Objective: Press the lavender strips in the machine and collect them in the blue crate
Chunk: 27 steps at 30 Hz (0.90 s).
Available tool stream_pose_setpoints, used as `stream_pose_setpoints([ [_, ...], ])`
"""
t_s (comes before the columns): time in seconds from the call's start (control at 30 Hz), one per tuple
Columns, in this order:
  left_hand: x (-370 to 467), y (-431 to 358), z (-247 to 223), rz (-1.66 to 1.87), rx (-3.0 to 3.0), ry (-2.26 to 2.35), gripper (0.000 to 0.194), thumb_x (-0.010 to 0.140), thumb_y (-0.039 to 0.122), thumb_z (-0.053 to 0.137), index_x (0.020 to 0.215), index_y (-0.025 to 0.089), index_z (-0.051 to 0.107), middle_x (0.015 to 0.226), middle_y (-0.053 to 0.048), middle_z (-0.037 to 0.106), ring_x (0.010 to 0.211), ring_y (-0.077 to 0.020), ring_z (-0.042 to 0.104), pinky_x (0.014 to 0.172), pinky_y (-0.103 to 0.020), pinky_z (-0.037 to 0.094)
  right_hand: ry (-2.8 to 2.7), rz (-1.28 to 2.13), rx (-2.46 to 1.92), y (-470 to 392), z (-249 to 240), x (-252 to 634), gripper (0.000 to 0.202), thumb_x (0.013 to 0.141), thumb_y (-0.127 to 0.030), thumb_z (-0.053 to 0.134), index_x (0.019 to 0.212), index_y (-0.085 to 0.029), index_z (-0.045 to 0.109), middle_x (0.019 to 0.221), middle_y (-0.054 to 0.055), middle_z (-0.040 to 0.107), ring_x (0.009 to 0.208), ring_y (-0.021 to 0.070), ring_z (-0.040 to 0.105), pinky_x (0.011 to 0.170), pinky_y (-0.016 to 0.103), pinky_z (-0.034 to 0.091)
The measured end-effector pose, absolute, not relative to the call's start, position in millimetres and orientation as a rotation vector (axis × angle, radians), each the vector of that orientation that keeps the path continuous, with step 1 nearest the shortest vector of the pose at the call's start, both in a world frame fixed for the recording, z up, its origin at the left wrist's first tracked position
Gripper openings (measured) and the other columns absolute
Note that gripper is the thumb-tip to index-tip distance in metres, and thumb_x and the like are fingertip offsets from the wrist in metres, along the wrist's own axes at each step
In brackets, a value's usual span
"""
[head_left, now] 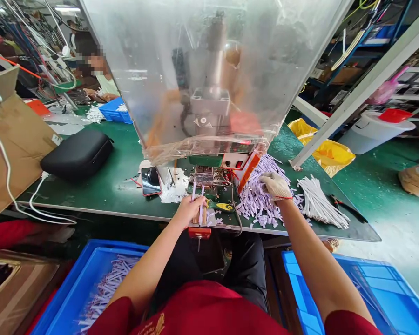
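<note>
My bare left hand [189,209] is at the small metal fixture [204,179] under the clear guard, its fingers closed on a pale lilac strip [201,204]. Another such strip stands beside it. My right hand [276,186], in a white knitted glove, rests on the pile of short lilac pieces [258,204] right of the machine; its fingers are bent, and what they hold, if anything, is too small to make out. A screwdriver with a yellow and green handle [220,206] lies between the hands. Long white strips [321,202] lie right of the pile.
A large clear guard [209,70] hangs over the fixture. A phone [151,180] and a black case [77,153] lie left. Pliers [349,208] lie at the right edge. Blue bins [85,274] [387,284] flank my legs. Another person sits at the back left.
</note>
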<state>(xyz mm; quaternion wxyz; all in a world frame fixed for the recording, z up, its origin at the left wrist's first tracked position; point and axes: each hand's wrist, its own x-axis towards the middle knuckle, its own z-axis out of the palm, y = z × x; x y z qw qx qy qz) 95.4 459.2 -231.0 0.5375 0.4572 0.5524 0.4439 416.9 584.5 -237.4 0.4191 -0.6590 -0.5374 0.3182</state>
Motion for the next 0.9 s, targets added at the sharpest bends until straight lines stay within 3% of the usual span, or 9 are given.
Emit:
stream_pose_setpoints([
  [0.13,74,443,-218,1.135,0.968,1.171,0.039,0.073,0.052,0.07,0.061,0.019,0.052,0.042,0.012,0.021,0.036,-0.0049,0.019,0.039,-0.021,0.015,-0.997,1.089,-1.207,534,-229,411,0.027,0.074,-0.042,0.066,0.088,-0.021,0.056,0.072,0.002,0.06,0.048,0.0112,0.049,0.043,0.025,0.038],
  [0.23,60,423,-213,1.222,0.846,1.029,0.042,0.072,0.047,0.074,0.056,0.018,0.049,0.043,0.01,0.029,0.037,-0.0034,0.025,0.039,-0.019,0.018,-1.113,1.382,-1.158,483,-221,376,0.032,0.084,-0.053,0.06,0.086,-0.021,0.059,0.065,0.005,0.06,0.042,0.0116,0.046,0.036,0.026,0.033],
  [0.33,57,408,-215,1.293,0.803,1.029,0.045,0.072,0.049,0.077,0.057,0.016,0.051,0.045,0.008,0.038,0.036,-0.0022,0.029,0.038,-0.017,0.019,-1.275,1.624,-1.071,450,-219,320,0.036,0.086,-0.055,0.059,0.081,-0.019,0.058,0.057,0.001,0.058,0.035,0.0091,0.043,0.032,0.022,0.031],
  [0.57,54,388,-221,1.368,0.727,1.056,0.04,0.071,0.048,0.08,0.07,0.014,0.061,0.041,0.009,0.039,0.034,-0.0018,0.028,0.037,-0.016,0.018,-1.183,1.607,-1.087,467,-243,225,0.037,0.081,-0.056,0.06,0.075,-0.019,0.058,0.052,-0.002,0.059,0.031,0.0099,0.046,0.028,0.02,0.036],
  [0.9,42,373,-235,1.326,0.769,1.066,0.036,0.082,0.048,0.07,0.076,0.015,0.058,0.041,0.01,0.039,0.032,-0.0031,0.031,0.037,-0.017,0.019,-1.031,1.664,-1.074,480,-242,214,0.031,0.074,-0.049,0.063,0.069,-0.018,0.058,0.049,-0.001,0.059,0.03,0.0098,0.046,0.027,0.021,0.035],
])
